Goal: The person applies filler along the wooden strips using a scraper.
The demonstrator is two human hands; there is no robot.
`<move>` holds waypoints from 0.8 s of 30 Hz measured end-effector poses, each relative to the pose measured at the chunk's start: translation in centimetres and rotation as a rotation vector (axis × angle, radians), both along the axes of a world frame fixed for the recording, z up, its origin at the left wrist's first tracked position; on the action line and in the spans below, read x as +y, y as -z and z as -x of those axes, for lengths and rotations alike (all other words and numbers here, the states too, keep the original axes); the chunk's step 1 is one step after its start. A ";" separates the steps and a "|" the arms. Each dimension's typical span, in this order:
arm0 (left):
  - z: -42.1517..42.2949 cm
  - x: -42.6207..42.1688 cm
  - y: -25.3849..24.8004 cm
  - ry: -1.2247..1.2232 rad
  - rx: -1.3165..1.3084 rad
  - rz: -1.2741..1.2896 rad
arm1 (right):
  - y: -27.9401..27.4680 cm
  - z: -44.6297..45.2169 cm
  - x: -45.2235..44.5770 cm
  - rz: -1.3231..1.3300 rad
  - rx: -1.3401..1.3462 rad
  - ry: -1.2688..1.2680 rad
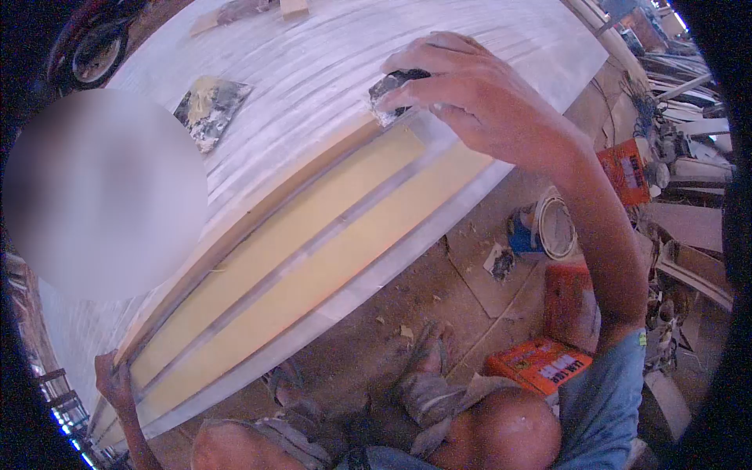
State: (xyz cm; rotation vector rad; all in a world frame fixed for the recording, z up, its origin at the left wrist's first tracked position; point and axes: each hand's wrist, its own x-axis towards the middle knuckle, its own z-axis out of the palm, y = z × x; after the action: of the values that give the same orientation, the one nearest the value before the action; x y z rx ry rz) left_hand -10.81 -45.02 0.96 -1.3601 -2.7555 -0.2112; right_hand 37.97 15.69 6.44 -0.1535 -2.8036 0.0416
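Observation:
Across the whitish work surface [313,86] lies a long, curved wooden piece [305,266] with yellow panels and grey strips. My right hand [478,102], dusty at the fingers, is closed around a dark, dust-covered block [394,88] at the far upper edge of this piece. The block's underside is hidden. My left hand [117,384] is at the lower left end of the piece, its fingers bent around the edge there. A dark square sheet with yellowish filler [210,111] rests on the work surface between the hands.
A round blurred patch covers the left side. On the floor to the right stand a blue and white tin [544,227] and orange boxes [540,364]. Scrap wood [697,176] is piled at far right. A wheel [100,56] shows at upper left. My knees are below.

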 end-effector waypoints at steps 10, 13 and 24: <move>-0.2 0.0 0.3 0.096 -0.023 -0.088 | 1.7 -4.8 6.0 -0.131 -0.037 0.178; 1.0 -0.8 1.3 0.095 -0.017 -0.031 | 2.4 -8.7 8.0 -0.032 -0.011 0.310; -13.7 25.2 -0.5 0.513 -0.214 -0.218 | -0.7 -4.5 3.1 0.391 0.437 0.395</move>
State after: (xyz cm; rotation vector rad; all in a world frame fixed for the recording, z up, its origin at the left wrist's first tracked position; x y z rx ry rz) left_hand 2.93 -19.86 1.43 -2.0485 -2.3745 -0.6936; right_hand 42.50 18.75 7.11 -0.6956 -2.2566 0.4687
